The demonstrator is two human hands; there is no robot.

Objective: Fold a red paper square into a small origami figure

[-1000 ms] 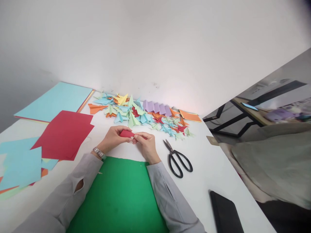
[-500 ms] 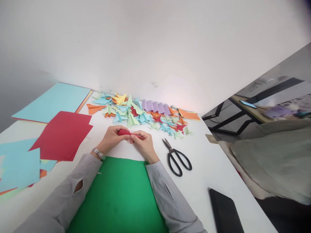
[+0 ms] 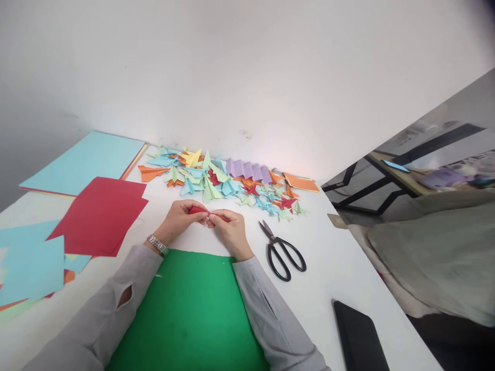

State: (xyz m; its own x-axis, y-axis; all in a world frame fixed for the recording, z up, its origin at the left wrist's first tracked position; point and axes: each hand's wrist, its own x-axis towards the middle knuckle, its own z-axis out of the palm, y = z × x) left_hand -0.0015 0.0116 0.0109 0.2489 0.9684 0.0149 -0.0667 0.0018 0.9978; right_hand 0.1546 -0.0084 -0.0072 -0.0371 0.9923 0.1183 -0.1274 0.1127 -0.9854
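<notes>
A small folded piece of red paper [image 3: 198,210] is pinched between both hands, just above the white table. My left hand [image 3: 180,217] grips its left end, with a metal-band watch [image 3: 158,244] on that wrist. My right hand [image 3: 230,229] pinches the other end, and its fingers hide much of the paper. The fingertips of the two hands meet at the middle of the fold. Behind the hands lies a pile of small folded paper planes [image 3: 211,190] in several colours. Beneath my forearms spreads a green sheet [image 3: 189,309].
Black-handled scissors [image 3: 279,247] lie right of my right hand, with a black flat case [image 3: 359,337] nearer the front. Red sheets [image 3: 101,216], blue sheets [image 3: 33,270] and a large paper stack [image 3: 83,162] are on the left. A purple pleated paper [image 3: 247,170] rests by the wall.
My right hand's fingers have shifted slightly on the red paper, and less of it shows on the right side. Everything else stays in place.
</notes>
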